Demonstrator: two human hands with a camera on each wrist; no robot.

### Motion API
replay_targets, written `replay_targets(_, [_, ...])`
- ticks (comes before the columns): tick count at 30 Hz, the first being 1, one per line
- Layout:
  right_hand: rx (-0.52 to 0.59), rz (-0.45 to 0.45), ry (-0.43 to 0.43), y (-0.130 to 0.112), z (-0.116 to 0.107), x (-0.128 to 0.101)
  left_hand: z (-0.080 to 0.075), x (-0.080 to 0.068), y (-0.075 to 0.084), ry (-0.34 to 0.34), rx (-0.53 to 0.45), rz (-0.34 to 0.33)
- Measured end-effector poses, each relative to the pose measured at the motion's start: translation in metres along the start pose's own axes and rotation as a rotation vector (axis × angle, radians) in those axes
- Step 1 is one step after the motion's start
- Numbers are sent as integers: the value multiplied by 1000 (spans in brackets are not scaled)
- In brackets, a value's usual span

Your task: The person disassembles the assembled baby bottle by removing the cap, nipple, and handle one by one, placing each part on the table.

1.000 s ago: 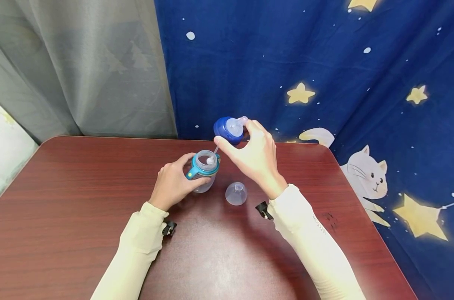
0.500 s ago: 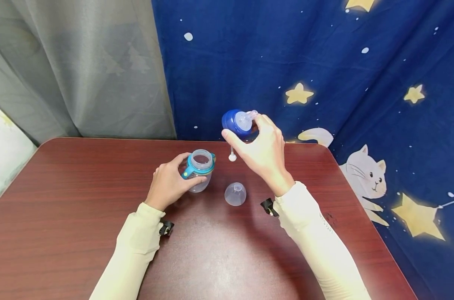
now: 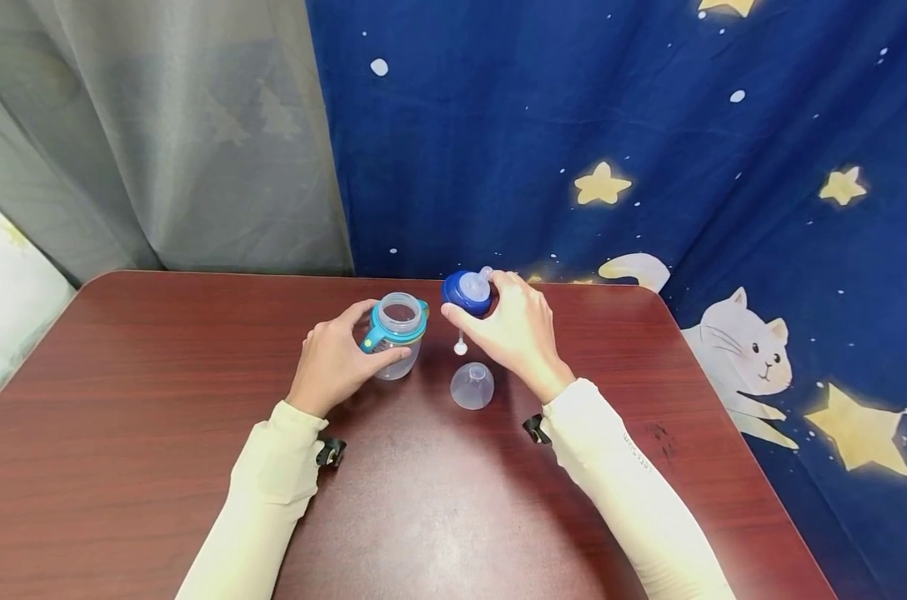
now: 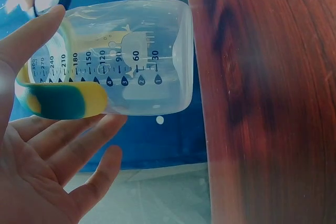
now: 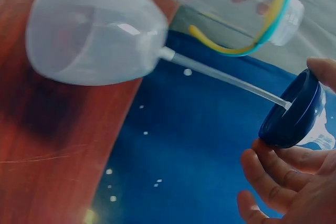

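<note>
- The clear bottle (image 3: 398, 342) stands upright on the dark red table (image 3: 123, 433), near its far edge, its mouth open to the air; a teal collar with a handle (image 3: 384, 329) rings its neck.
- Seen from the left wrist, the bottle (image 4: 131, 59) bears a printed scale of numbers down its side and a teal and yellow band at the neck.
- The left hand (image 3: 333, 362) grasps the bottle from its left side, thumb on the near side and fingers curled round the far side by the collar.
- Just to the right of the bottle, the blue screw lid (image 3: 464, 292) is held above the table, tilted, with its pale silicone spout (image 3: 474, 287) turned up and toward the camera.
- The right hand (image 3: 517, 333) grips this lid, thumb on the side nearer the bottle and fingers round the far side.
- A thin clear straw (image 3: 461, 337) hangs down from the lid, ending in a small white knob (image 3: 460, 348) just right of the bottle's base; whether the knob touches the table cannot be told.
- From the right wrist, the straw (image 5: 226, 80) runs from the underside of the lid (image 5: 291, 114) toward the cap.
- A clear dome-shaped cap (image 3: 472, 387) rests on the table to the right of the bottle and nearer the person, below the knob and apart from both hands.
- Behind the bottle hangs a dark blue cloth with stars and a white cat (image 3: 648, 125); to the left of that, a grey curtain (image 3: 161, 133).
- Both forearms wear pale cream sleeves (image 3: 273, 492).
</note>
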State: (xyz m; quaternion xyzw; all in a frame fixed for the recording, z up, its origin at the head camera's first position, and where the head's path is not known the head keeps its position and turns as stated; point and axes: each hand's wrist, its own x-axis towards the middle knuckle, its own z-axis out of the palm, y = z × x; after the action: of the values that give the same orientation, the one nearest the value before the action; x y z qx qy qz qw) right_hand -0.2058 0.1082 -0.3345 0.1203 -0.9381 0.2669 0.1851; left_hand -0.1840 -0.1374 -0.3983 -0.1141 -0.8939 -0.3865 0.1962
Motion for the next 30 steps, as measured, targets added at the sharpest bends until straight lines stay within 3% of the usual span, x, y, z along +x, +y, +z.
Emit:
replay_targets(21, [-114, 116, -65, 49, 30, -6, -1, 2, 1, -21, 11, -17])
replay_targets(30, [-176, 152, -197, 67, 39, -11, 0, 2, 0, -27, 4, -19])
